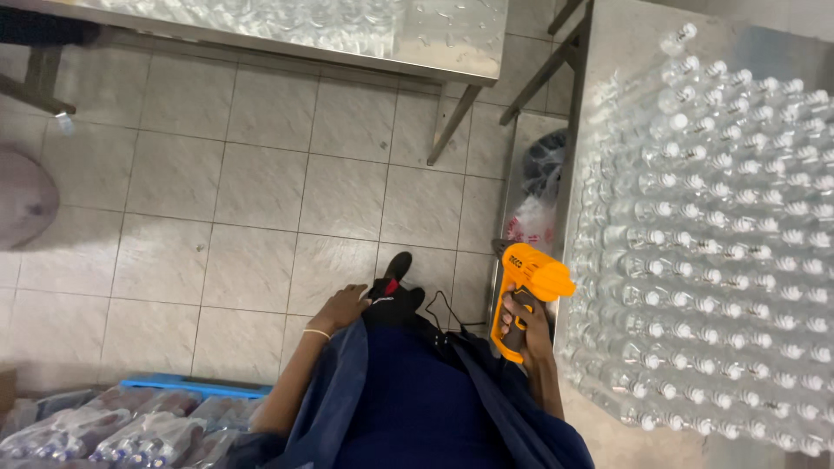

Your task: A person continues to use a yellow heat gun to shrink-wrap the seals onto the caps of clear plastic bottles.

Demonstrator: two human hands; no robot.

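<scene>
- The right hand [526, 328] wraps the handle of an orange heat gun [528, 282], so its grip covers most of that handle.
- The left hand [340, 307] shows only its back; the fingers are hidden behind dark blue clothing.
- Rows of clear bottles [712, 234] on the steel table [621, 52] run off the right edge.
- Wrapped bottle packs [122, 430] are cut off at the bottom left.
- A second table [452, 39] is cropped by the top edge.
</scene>
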